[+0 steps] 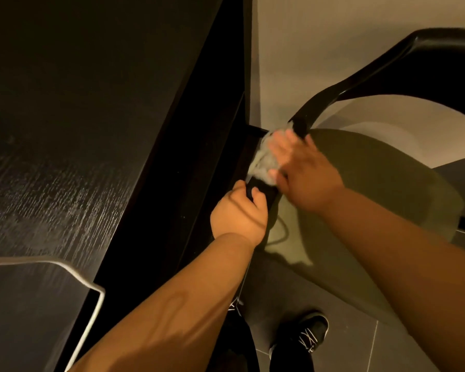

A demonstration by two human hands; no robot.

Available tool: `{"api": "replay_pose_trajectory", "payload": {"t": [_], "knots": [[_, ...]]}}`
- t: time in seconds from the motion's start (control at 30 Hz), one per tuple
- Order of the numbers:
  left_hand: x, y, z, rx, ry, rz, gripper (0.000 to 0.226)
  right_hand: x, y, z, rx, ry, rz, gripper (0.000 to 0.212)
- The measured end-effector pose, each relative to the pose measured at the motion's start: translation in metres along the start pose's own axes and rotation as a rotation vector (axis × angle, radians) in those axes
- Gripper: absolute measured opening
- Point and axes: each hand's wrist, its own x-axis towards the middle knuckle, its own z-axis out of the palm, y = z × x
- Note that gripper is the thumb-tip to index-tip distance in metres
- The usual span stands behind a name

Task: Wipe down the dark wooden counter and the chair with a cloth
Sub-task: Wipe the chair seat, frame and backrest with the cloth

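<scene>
The dark wooden counter (65, 130) fills the left half of the view. A chair stands to its right, with a black curved armrest (341, 84) and an olive seat (360, 197). My left hand (239, 213) grips the near end of the armrest. My right hand (304, 170) presses a pale crumpled cloth (263, 159) against the armrest with its fingers spread; the hand and cloth are blurred. Part of the cloth is hidden under my palm.
A light-edged panel (73, 272) juts out at the counter's lower left. A pale wall (333, 36) rises behind the chair. My dark shoes (304, 334) stand on the grey tiled floor (414, 345) below the seat.
</scene>
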Motion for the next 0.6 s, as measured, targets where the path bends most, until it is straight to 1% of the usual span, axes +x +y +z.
{"api": "replay_pose_trajectory", "payload": {"t": [0.1, 0.17, 0.23, 0.27, 0.37, 0.43, 0.47, 0.53, 0.6], "knots": [[-0.001, 0.001, 0.000, 0.055, 0.008, -0.008, 0.047, 0.031, 0.020, -0.012, 0.037, 0.039, 0.185, 0.064], [-0.002, 0.002, -0.001, 0.062, 0.003, -0.030, 0.041, 0.028, 0.009, -0.008, 0.035, 0.043, 0.250, 0.068], [-0.003, 0.003, -0.002, 0.067, -0.007, -0.059, 0.028, 0.004, -0.014, -0.001, 0.052, 0.004, 0.183, 0.075], [-0.003, 0.004, -0.003, 0.064, -0.009, -0.066, 0.027, -0.009, -0.025, 0.003, 0.079, -0.012, 0.131, 0.076], [-0.003, 0.004, -0.001, 0.059, 0.003, -0.078, 0.031, -0.027, -0.025, 0.005, 0.096, -0.066, 0.012, 0.071], [-0.003, 0.004, 0.000, 0.078, 0.019, -0.066, 0.033, -0.015, -0.005, 0.001, 0.066, -0.086, -0.043, 0.074], [-0.004, 0.003, 0.001, 0.089, 0.029, -0.055, 0.034, -0.004, 0.007, -0.001, 0.058, -0.065, -0.034, 0.077], [-0.003, 0.002, 0.002, 0.106, 0.044, -0.040, 0.037, 0.021, 0.032, -0.007, 0.073, -0.008, 0.070, 0.079], [-0.003, 0.001, 0.003, 0.118, 0.040, -0.029, 0.041, 0.034, 0.039, -0.008, 0.086, 0.021, 0.196, 0.071]]}}
